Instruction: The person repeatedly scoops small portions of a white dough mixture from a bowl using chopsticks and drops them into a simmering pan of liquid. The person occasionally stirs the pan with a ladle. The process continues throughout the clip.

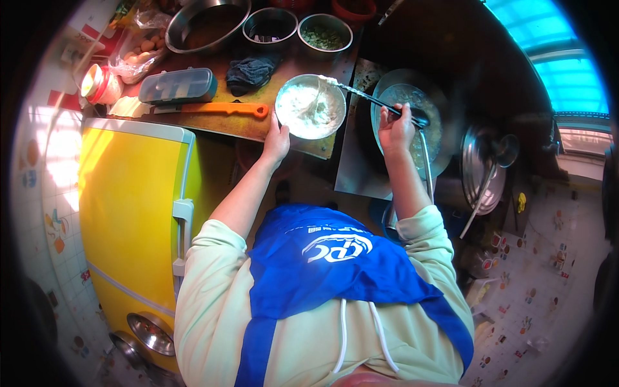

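Observation:
My left hand point(277, 140) grips the near left rim of a round bowl point(310, 107) of pale, sticky batter, tilted over the table's right corner. My right hand point(397, 126) holds dark chopsticks point(365, 95); their tips, coated with batter, are at the bowl's upper right rim, and a strand of batter hangs from them into the bowl. Behind my right hand is a wok point(437, 150) with bubbling, yellowish liquid. A ladle point(425, 162) with a dark bowl and metal handle lies across the wok, close to my right fingers.
On the wooden table point(222, 118) are an orange-handled knife point(232, 109), a lidded plastic box point(179, 85), a dark cloth point(249, 72), bagged eggs point(145, 50) and metal bowls, one with chopped greens point(325, 37). A yellow refrigerator point(130, 203) stands left. A metal lid point(483, 169) is right of the wok.

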Tool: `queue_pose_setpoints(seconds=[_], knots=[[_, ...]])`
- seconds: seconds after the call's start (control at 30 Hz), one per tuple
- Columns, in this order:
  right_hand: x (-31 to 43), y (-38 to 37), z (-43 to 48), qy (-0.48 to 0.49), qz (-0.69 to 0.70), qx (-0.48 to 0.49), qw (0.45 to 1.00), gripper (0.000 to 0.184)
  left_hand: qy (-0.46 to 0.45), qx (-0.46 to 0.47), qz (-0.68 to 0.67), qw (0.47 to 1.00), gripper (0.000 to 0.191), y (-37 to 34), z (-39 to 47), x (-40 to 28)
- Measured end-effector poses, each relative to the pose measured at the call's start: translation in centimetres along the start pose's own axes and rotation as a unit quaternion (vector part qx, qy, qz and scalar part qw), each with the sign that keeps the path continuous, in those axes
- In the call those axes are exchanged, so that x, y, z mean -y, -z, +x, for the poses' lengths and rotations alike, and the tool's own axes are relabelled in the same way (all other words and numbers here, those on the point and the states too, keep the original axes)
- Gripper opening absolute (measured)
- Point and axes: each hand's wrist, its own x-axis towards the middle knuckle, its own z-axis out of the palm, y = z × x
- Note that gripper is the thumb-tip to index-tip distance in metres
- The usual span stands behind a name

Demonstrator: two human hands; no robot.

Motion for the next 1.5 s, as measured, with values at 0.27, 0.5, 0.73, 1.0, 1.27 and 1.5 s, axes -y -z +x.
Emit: queue_pose_setpoints(seconds=[0.27,0.5,0.73,1.0,1.27,1.5], knots=[[2.0,-1.2,-1.4,0.024,-0.015,0.043,0.999,0.032,0.093,0.027,-0.07,0.993,0.063,-0.6,-1.4,-3.2],[5.1,2.7,-0.6,0.077,-0.036,0.014,0.996,0.033,0.072,0.038,-0.078,0.994,0.06,-0.5,-1.6,-3.0],[10.7,13.0,1.1,0.268,-0.306,-0.036,0.913,0.039,0.071,0.042,-0.104,0.991,0.056,-1.1,-1.9,-4.1],[7.6,20.9,4.9,0.229,-0.503,-0.012,0.833,0.022,0.076,0.033,-0.104,0.991,0.06,-1.5,-2.4,-5.3],[11.2,20.6,2.8,0.32,-0.555,0.007,0.768,0.026,0.073,0.034,-0.096,0.992,0.059,-1.6,-2.4,-5.3],[13.2,16.5,0.7,0.319,-0.395,-0.052,0.86,0.035,0.092,0.03,-0.108,0.989,0.056,-1.7,-2.6,-5.7]])
